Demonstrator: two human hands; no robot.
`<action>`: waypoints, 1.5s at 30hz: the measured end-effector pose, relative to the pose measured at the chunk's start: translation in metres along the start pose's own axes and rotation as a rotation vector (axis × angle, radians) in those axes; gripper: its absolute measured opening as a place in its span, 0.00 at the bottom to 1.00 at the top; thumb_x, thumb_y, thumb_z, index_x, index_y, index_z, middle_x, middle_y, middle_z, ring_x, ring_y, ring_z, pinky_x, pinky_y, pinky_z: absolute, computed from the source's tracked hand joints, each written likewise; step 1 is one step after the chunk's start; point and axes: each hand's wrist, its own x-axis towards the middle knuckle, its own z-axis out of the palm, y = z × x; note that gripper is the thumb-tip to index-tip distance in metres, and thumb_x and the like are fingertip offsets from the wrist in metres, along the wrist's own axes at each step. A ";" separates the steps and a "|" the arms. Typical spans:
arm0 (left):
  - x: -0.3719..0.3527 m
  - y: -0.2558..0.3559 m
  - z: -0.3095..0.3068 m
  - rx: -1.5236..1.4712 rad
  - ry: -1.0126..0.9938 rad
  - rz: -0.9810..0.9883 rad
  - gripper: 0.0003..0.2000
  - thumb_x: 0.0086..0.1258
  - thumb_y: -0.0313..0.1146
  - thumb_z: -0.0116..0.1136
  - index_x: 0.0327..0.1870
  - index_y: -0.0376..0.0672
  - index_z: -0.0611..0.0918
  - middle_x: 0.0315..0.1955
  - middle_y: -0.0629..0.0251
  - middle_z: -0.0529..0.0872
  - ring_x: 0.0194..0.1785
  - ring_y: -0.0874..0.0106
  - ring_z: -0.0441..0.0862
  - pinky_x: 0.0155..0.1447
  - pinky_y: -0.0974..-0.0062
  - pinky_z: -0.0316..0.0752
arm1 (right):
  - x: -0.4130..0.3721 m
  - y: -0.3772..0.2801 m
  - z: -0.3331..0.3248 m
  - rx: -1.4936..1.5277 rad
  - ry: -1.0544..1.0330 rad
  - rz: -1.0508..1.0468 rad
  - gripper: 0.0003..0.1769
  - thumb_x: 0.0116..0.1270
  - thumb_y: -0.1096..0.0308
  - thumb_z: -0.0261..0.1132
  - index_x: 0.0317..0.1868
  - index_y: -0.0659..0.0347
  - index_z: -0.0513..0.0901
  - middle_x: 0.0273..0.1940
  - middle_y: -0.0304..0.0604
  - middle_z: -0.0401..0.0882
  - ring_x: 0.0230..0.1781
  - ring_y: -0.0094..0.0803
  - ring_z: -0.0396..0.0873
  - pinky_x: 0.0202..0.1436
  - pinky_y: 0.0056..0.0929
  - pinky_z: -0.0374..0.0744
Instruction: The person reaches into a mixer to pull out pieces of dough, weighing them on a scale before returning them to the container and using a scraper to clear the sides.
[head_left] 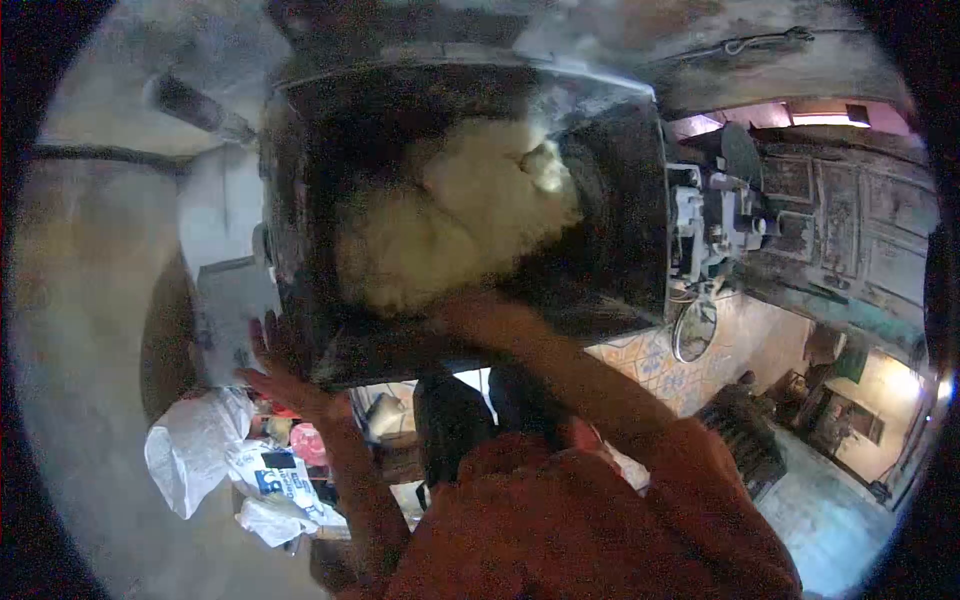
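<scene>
A large pale, doughy-looking mass (455, 220) lies inside a dark, deep rectangular container (320, 340). My right hand (480, 318) reaches over the near wall and touches or lies right at the lower edge of the mass; its fingers are lost in shadow and blur. To the left, my left hand (285, 380) is spread with fingers apart beside the container's near left corner, holding nothing. A small bright, whitish patch (543, 165) shows at the upper right of the mass.
White plastic bags (200, 450) and a pink item (308, 443) sit at the lower left. Metal machinery (715, 225) with a wheel (695, 330) adjoins the container's right side. Beyond it are a panelled door (840, 215) and a patterned tile floor (650, 365).
</scene>
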 end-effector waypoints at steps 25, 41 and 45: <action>0.023 -0.034 -0.048 0.877 -0.081 0.690 0.22 0.78 0.42 0.44 0.61 0.34 0.73 0.59 0.54 0.75 0.62 0.63 0.72 0.68 0.63 0.63 | -0.158 0.098 -0.102 -0.973 -0.048 -0.130 0.23 0.61 0.63 0.61 0.59 0.49 0.77 0.43 0.49 0.80 0.46 0.50 0.77 0.52 0.53 0.73; 0.009 -0.013 -0.013 0.381 0.139 0.277 0.21 0.72 0.37 0.56 0.62 0.36 0.74 0.58 0.59 0.76 0.58 0.68 0.73 0.64 0.69 0.68 | -0.142 0.154 -0.139 -0.950 0.129 0.033 0.19 0.63 0.66 0.60 0.54 0.60 0.75 0.51 0.50 0.77 0.51 0.48 0.74 0.55 0.46 0.72; 0.008 -0.015 -0.015 0.430 0.162 0.277 0.20 0.72 0.35 0.55 0.61 0.36 0.75 0.58 0.59 0.76 0.57 0.69 0.74 0.62 0.70 0.70 | -0.157 0.105 -0.150 -0.952 0.006 -0.033 0.16 0.63 0.68 0.60 0.51 0.61 0.77 0.49 0.52 0.77 0.48 0.48 0.75 0.52 0.47 0.73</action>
